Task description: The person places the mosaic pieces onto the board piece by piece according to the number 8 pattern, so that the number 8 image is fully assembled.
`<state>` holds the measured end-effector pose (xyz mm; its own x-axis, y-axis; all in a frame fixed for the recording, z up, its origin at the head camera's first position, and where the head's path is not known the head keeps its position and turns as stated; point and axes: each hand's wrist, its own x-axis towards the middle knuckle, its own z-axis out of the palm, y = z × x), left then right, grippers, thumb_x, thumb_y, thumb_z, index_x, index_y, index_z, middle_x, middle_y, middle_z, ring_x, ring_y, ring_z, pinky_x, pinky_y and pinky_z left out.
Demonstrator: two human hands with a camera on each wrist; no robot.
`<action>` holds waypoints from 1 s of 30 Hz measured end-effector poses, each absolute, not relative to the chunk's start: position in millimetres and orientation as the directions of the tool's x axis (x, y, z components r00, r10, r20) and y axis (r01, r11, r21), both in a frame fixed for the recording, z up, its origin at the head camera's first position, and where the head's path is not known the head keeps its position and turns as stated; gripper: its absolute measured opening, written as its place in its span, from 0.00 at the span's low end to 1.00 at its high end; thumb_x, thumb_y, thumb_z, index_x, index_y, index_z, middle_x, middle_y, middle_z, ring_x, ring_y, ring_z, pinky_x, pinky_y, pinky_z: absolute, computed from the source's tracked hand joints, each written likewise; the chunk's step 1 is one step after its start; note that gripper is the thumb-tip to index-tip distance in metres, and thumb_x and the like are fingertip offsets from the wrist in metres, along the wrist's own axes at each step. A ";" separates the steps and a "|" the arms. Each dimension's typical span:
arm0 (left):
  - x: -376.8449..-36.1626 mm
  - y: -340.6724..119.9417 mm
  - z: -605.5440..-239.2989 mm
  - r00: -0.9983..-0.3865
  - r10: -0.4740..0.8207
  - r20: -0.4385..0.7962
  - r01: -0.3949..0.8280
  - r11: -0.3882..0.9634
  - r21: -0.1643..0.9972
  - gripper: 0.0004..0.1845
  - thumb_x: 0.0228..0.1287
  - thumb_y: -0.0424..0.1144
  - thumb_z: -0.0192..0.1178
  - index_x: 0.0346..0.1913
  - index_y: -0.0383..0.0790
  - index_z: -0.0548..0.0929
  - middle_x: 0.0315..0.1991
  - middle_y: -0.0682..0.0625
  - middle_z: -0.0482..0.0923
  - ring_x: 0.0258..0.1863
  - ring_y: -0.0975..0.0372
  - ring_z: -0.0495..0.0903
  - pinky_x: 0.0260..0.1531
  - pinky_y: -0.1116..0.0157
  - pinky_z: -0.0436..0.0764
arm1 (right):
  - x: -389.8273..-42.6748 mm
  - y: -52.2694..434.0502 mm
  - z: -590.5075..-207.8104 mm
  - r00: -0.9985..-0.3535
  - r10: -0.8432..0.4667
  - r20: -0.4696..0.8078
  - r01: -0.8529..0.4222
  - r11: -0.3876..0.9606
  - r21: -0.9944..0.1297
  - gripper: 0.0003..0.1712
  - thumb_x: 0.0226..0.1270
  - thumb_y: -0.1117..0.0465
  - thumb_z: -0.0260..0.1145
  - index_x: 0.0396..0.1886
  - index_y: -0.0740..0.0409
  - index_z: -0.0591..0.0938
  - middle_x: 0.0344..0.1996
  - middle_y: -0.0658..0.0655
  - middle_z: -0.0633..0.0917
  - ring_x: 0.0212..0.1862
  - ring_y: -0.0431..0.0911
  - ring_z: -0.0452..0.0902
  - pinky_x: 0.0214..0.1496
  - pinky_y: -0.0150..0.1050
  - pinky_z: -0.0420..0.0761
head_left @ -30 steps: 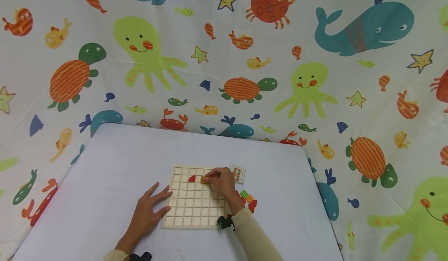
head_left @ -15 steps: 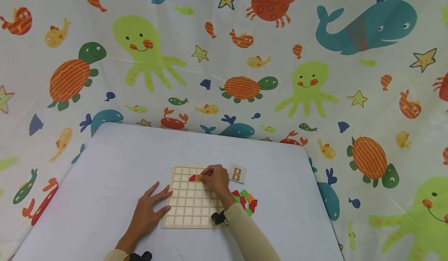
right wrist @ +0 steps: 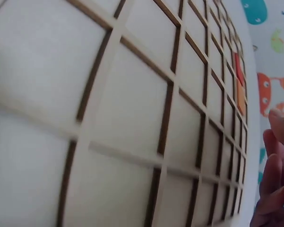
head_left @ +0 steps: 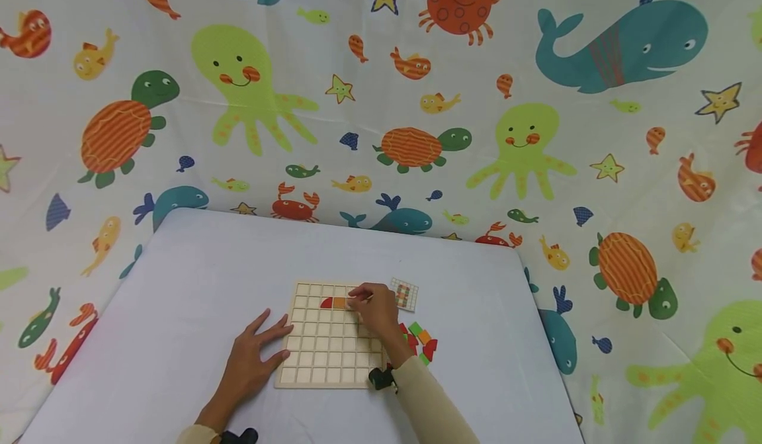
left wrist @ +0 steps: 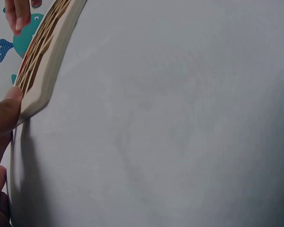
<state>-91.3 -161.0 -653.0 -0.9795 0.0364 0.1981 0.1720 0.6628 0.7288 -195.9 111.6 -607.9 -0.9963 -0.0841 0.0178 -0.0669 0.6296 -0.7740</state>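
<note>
A wooden grid board (head_left: 321, 358) lies on the white table. In its second row from the back, a red quarter-round tile (head_left: 327, 303) and an orange square tile (head_left: 339, 303) sit in neighbouring cells. My right hand (head_left: 376, 308) is just right of the orange tile, over the board; in the right wrist view its bent fingers (right wrist: 271, 172) show nothing between them. My left hand (head_left: 250, 358) rests at the board's left edge, fingers spread, and the thumb (left wrist: 12, 101) touches the rim in the left wrist view.
Right of the board lies a loose pile of red, green and orange tiles (head_left: 424, 338), partly hidden by the right forearm. A small pattern card (head_left: 406, 294) lies behind it. A sea-animal cloth (head_left: 411, 100) hangs behind the table.
My right hand moved left with the orange tile, set it in the cell beside the red one, let go and drew back slightly right. The left hand stayed put.
</note>
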 end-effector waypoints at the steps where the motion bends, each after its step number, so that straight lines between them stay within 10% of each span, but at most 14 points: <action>1: -91.4 -161.0 -652.8 -0.981 0.036 0.192 0.167 0.663 0.729 0.28 0.54 0.35 0.80 0.60 0.45 0.89 0.70 0.47 0.81 0.78 0.34 0.65 0.66 0.25 0.65 | -193.5 117.3 -605.5 -0.997 -0.079 0.022 -0.067 0.619 -0.783 0.04 0.66 0.56 0.79 0.38 0.49 0.94 0.30 0.47 0.90 0.33 0.38 0.81 0.35 0.34 0.81; 30: -91.5 -160.1 -649.9 -0.975 0.030 0.219 0.186 0.652 0.735 0.27 0.53 0.35 0.80 0.59 0.45 0.90 0.68 0.46 0.82 0.77 0.35 0.67 0.66 0.26 0.66 | -147.6 212.4 -610.3 -0.976 0.188 -0.108 0.215 0.772 -0.598 0.09 0.57 0.52 0.85 0.33 0.46 0.92 0.32 0.48 0.86 0.36 0.44 0.78 0.35 0.38 0.76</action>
